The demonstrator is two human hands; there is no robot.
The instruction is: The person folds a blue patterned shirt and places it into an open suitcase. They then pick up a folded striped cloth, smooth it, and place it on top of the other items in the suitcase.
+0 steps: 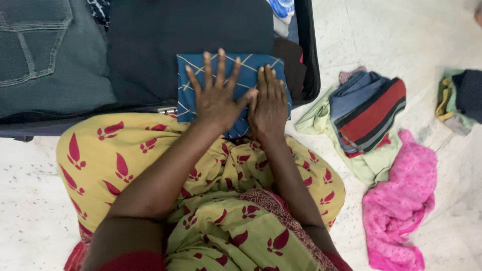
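A folded blue cloth with thin white lines (196,70) lies at the near edge of an open dark suitcase (314,60). My left hand (216,95) presses flat on it with fingers spread. My right hand (268,103) lies flat beside it on the same cloth, fingers together. Neither hand grips anything. My lap in yellow fabric with red motifs (130,150) sits just below the cloth.
Inside the suitcase lie folded grey-green jeans (45,55) and a dark navy garment (181,25). On the white floor to the right are a pale green cloth (369,165) under a striped folded garment (371,113), a pink cloth (401,200) and another folded pile (462,98).
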